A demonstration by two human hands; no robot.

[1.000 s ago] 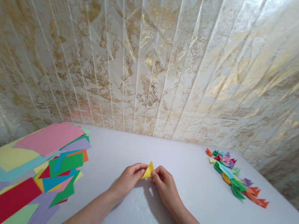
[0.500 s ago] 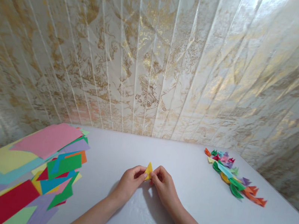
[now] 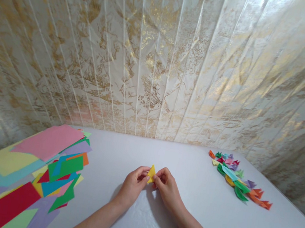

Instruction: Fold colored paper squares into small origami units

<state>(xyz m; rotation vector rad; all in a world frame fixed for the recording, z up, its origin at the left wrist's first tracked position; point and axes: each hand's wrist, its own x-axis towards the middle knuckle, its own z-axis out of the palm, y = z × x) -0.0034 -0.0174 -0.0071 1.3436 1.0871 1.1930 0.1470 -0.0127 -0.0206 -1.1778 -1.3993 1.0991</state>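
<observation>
A small yellow folded paper (image 3: 151, 172), pointed at the top, is held between my two hands over the white table (image 3: 135, 219). My left hand (image 3: 132, 183) pinches its left side between thumb and fingers. On the other side, my right hand (image 3: 167, 187) grips the lower right edge, thumb in front. My fingertips cover the paper's lower corners, so its full shape is partly hidden.
Sheets and scraps of coloured paper (image 3: 49, 142) lie spread over the table's left side, with a red sheet (image 3: 10, 205) nearest me. Several small folded paper pieces (image 3: 242, 186) form a cluster at the right. A gold-patterned curtain (image 3: 156, 72) hangs behind.
Almost nothing differs. Both hands keep hold of the yellow folded paper in the same place, with only a very slight shift of the fingers.
</observation>
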